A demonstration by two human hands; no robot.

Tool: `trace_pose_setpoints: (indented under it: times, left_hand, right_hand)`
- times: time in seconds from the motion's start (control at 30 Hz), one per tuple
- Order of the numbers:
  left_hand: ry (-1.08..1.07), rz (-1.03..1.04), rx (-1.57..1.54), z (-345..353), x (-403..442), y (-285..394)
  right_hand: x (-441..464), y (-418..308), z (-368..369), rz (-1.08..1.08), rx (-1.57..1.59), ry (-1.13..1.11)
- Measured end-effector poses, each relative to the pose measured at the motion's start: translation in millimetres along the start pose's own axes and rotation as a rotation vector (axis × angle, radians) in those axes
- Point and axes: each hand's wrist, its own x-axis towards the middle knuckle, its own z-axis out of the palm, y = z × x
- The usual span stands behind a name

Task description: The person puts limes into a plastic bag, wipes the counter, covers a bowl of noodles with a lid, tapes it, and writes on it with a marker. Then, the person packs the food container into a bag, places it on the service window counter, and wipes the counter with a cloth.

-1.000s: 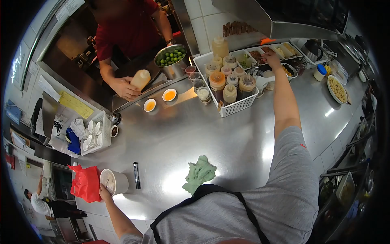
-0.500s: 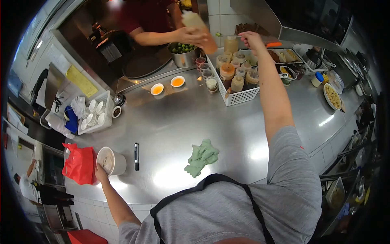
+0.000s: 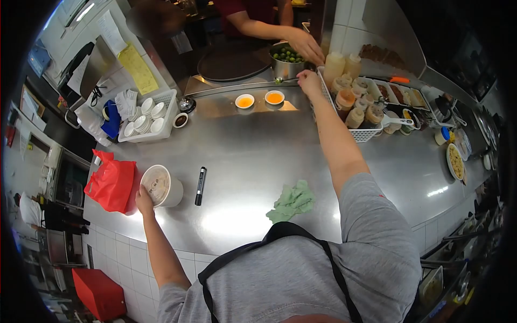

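Steel counter [image 3: 242,145]; hands [image 3: 309,84] hold tub [image 3: 170,192] and a crosswise spoon [image 3: 289,81] pointing left.

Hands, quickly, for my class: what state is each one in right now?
Left hand: closed on the side of the white tub.
Right hand: closed, holding a spoon by its handle.

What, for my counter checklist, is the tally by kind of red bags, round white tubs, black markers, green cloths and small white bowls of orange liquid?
Red plastic bag: 1
Round white tub: 1
Black marker: 1
Crumpled green cloth: 1
Small round white bowls of orange liquid: 2
Total: 6
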Motion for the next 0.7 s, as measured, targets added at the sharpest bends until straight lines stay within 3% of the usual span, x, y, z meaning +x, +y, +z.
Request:
trace_pose_setpoints:
  times: [0.1,0.23,0.33,0.47,0.57,0.63,0.7]
  left_hand:
    - [-0.003,-0.005,-0.036,-0.5,-0.2,0.6]
    - [-0.009,-0.022,-0.08,-0.8,-3.4,4.6]
    - [-0.061,-0.042,-0.102,-0.4,-1.1,0.5]
    - [-0.046,-0.029,-0.167,3.5,1.1,-1.1]
    - [-0.049,-0.036,-0.174,1.3,-0.3,-2.3]
    - [-0.053,-0.044,-0.176,1.0,-2.0,3.0]
    - [-0.074,-0.057,-0.127,-1.6,-5.0,8.3]
  right_hand:
    - [-23.2,2.1,30.9,-0.17,-0.214,0.051]
    - [-31.4,7.5,43.8,-0.268,-0.174,0.081]
    - [-25.8,16.1,47.7,-0.009,-0.089,0.038]
    - [-20.2,10.0,77.9,0.06,0.071,-0.006]
    - [-36.3,-25.7,99.8,-0.089,0.153,-0.033]
    - [-45.6,-39.5,112.7,-0.287,-0.066,-0.083]
    - [-50.2,-46.9,120.0,-0.362,-0.083,-0.112]
